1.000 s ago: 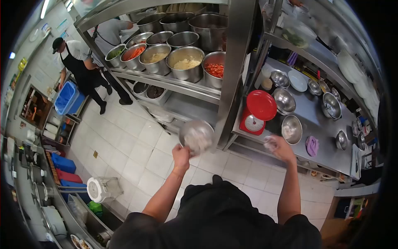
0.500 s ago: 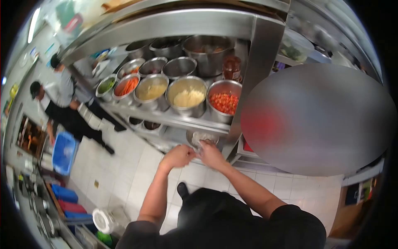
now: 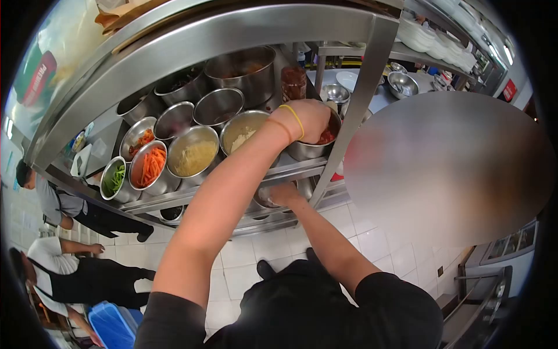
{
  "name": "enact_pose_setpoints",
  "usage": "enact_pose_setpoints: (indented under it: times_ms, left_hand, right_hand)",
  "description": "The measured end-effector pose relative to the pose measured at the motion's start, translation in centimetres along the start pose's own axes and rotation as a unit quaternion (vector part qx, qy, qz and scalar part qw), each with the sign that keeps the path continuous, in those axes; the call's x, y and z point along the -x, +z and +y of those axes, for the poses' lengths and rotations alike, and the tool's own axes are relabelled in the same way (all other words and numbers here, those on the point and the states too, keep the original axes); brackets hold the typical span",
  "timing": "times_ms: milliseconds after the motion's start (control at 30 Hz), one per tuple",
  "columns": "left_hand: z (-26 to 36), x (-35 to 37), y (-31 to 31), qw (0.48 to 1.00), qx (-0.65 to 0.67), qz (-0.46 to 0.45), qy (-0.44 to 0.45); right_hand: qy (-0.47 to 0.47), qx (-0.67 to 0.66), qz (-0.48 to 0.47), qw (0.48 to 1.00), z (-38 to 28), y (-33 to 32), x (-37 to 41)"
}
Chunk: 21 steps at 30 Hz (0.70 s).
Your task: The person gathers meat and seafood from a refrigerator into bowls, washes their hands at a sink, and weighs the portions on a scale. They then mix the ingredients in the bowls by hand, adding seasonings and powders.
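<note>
My left hand (image 3: 309, 120), with a yellow band at its wrist, reaches over the steel pot of chopped red pieces (image 3: 328, 136) at the right end of the front row. Its fingers curl down into the pot, and what they grip is hidden. Lower down, my right hand (image 3: 282, 194) is at a metal bowl (image 3: 264, 196) under the shelf edge; its fingers are blurred and partly hidden. Beside my left forearm stand pots of chopped pale pieces (image 3: 241, 136), yellowish shreds (image 3: 197, 156), carrot strips (image 3: 152, 165) and green pieces (image 3: 115, 179).
Deeper pots (image 3: 241, 65) and a red-brown jar (image 3: 293, 83) stand behind. A steel post (image 3: 363, 87) rises right of my left hand. Two people are at the left, one by a blue bin (image 3: 113, 326). A blurred patch covers the right side.
My hands were together below the shelf. Now my left hand has moved up and across into the red pieces, while my right stays low. The view has shifted.
</note>
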<state>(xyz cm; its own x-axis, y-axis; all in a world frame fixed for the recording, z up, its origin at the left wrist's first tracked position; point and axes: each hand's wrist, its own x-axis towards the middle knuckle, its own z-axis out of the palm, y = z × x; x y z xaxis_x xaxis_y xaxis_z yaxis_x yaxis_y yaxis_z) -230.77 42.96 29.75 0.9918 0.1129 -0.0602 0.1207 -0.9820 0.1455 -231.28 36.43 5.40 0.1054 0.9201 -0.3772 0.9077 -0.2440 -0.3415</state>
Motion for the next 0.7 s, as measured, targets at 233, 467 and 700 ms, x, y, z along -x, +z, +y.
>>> enact_pose_setpoints:
  times_ms: [233, 467, 700]
  left_hand:
    - [-0.5, -0.1, -2.3, 0.998, 0.026, -0.053, -0.004]
    - [1.1, 5.5, -7.4, 0.979, 0.139, 0.135, -0.067]
    - [7.5, 14.1, 2.1, 0.969, 0.141, 0.178, -0.102]
  right_hand:
    - [-0.079, -0.051, 0.125, 0.988, 2.5, 2.5, -0.6]
    - [-0.189, -0.213, 0.366, 0.886, 3.9, 5.0, 2.9]
    - [-0.172, -0.351, 0.042, 0.920, 6.3, 7.1, 11.7]
